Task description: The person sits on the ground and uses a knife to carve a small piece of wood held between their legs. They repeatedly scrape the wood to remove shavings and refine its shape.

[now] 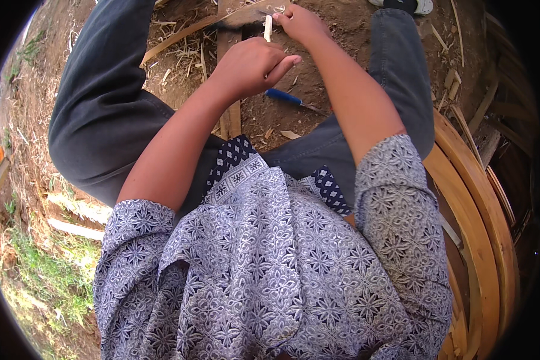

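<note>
My left hand [250,67] is closed in a fist, its thumb pointing right. A short pale wooden stick [268,29] rises from this fist toward the top edge of the view. Just beyond, my right hand [303,25] is closed, fingertips beside the stick's far end. A thin dark sliver and a curled wood shaving [279,9] show by those fingertips; what the right hand grips is too small to make out. Below my left hand, a blue-handled tool [284,96] with a thin metal shaft lies on the ground between my legs.
A wooden plank [229,45] runs beneath my left hand, with a long curved strip [177,39] to its left. Wood shavings and chips litter the dirt. Curved wooden pieces [477,240] are at my right side; grass [51,273] grows at the left.
</note>
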The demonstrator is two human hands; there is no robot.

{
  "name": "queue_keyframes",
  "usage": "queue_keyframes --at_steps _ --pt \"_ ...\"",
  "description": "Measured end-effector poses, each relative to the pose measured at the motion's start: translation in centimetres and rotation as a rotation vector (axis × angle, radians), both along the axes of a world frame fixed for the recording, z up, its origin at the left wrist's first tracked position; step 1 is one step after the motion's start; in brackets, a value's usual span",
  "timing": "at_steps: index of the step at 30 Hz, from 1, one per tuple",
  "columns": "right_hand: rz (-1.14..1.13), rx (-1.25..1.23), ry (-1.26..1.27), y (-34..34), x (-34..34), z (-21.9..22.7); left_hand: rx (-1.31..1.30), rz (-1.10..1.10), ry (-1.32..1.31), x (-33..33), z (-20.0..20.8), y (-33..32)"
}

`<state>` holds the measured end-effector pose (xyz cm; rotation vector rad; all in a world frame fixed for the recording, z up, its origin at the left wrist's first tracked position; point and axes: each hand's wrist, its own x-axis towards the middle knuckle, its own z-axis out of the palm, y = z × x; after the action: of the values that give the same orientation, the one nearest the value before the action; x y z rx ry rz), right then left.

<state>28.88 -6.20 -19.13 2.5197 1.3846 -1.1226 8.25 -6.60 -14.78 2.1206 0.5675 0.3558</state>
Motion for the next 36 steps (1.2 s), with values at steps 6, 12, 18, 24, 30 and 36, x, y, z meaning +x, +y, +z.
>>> queue_keyframes --at_steps 6,12,18,24,30,36 --pt "0.023 0.025 -0.021 -0.6 2.5 -5.0 0.019 -0.032 -0.037 0.2 0.1 0.0" --pt "0.168 0.046 0.089 -2.9 2.3 -1.1 0.037 -0.064 -0.006 0.1 -0.9 0.1" --pt "0.133 -0.015 0.029 -3.7 1.5 -0.2 0.046 -0.106 0.028 0.2 -1.7 -0.1" --pt "0.031 -0.043 -0.067 -2.5 1.1 -1.6 0.074 -0.066 -0.015 0.4 -1.6 -0.1" --pt "0.062 -0.017 -0.096 -1.1 1.5 -2.3 0.029 -0.078 0.01 0.2 -0.5 0.1" --pt "-0.022 -0.033 -0.029 -1.3 3.1 -4.4 0.066 -0.085 -0.037 0.2 0.1 0.0"
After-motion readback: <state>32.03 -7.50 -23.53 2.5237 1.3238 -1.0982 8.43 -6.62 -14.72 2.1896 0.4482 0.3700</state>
